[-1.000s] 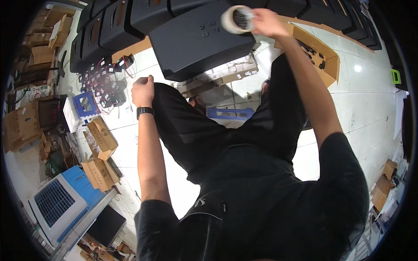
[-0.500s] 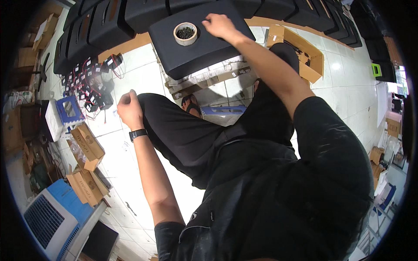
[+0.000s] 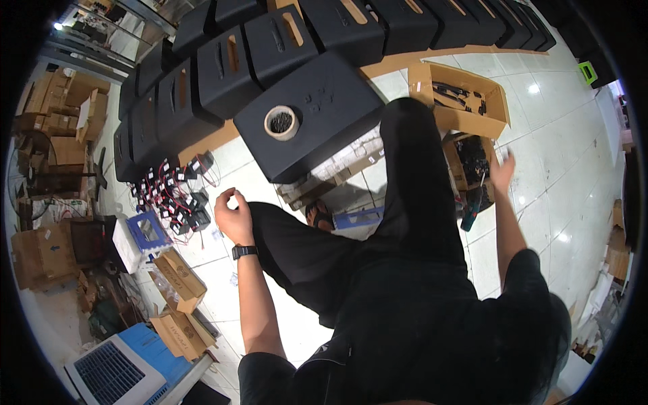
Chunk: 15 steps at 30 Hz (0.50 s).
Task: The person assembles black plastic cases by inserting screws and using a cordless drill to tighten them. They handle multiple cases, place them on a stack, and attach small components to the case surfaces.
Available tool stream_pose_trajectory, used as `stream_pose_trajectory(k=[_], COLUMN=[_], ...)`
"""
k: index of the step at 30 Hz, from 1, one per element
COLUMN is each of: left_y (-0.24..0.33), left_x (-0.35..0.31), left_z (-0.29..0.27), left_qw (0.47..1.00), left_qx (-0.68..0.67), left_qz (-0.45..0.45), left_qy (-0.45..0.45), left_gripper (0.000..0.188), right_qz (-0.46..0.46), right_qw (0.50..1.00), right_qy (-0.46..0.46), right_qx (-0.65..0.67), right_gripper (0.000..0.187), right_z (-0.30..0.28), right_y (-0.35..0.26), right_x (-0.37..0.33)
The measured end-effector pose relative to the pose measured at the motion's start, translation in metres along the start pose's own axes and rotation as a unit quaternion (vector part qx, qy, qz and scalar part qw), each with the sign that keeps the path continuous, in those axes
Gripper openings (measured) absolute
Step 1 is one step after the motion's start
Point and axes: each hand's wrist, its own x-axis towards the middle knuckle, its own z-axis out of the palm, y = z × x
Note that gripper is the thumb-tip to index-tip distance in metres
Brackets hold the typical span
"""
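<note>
In the head view, the left hand [image 3: 233, 214] is being held beside the left knee, a watch [image 3: 244, 252] being worn at its wrist; its fingers are being curled toward the thumb, a narrow gap being left. The right hand [image 3: 502, 173] is being held out near the right edge of a lower box [image 3: 453, 162] — it is being blurred, and whether anything is being gripped cannot be told. Black parts are being held in that box, and a green-and-black tool [image 3: 472, 210] is being seen at its near edge. A tub [image 3: 281, 123] of small dark pieces is being carried on the surface of a cabinet [image 3: 324, 115], toward the left edge. The cabinet is being supported by pale slabs [image 3: 344, 165] — beyond its right corner, black parts are being held in a carton [image 3: 466, 123]. Wired blocks [image 3: 175, 196] are being spread on the floor [image 3: 567, 155], beyond the cabinet's left edge.
</note>
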Motion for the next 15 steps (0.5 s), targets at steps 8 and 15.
stream_pose_trajectory(k=[8, 15], left_y=[0.173, 0.213], left_x=[0.06, 0.08], left_z=[0.13, 0.234], left_qw=[0.951, 0.936], left_qx=[-0.112, 0.164], left_qz=[0.19, 0.209], left_qy=[-0.218, -0.232], left_gripper=[0.023, 0.031], right_qz=[0.353, 0.433], right_qw=[0.854, 0.815], right_qy=[-0.375, -0.358], right_qx=[0.07, -0.14], right_gripper=[0.109, 0.103], right_z=[0.008, 0.037], right_y=[0.139, 0.156], right_x=[-0.207, -0.194])
